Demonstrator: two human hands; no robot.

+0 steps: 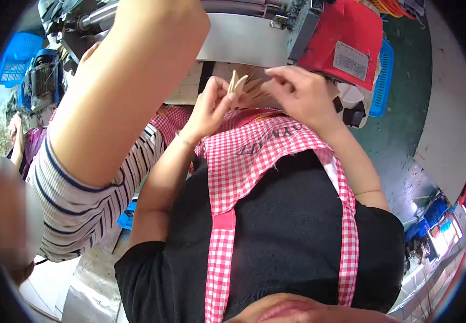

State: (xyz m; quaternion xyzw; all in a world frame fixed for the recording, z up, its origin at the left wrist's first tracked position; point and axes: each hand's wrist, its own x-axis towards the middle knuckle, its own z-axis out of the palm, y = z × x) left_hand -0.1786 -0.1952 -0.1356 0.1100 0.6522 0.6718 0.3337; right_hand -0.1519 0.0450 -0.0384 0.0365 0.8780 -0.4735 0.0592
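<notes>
My left hand [211,107] is closed around a few pale beige strips [236,82] whose ends stick up and fan apart from between thumb and fingers. What the strips are made of I cannot make out. To its right, my right hand [304,96] is half curled, thumb and index finger apart, nothing visible between them; its fingertips are a little blurred. Between and behind both hands lies a loose bunch of thin brownish strips [253,86], partly covered by the hands. A red-and-white checked apron [254,145] spreads just below my hands.
Another person's bare arm [125,86] in a striped sleeve [77,188] reaches across at my left, close to my forearm. Ahead stands a machine with metal rollers [238,8] and a white panel [243,37]. A red sheet [346,37] and blue basket [384,75] are at the right.
</notes>
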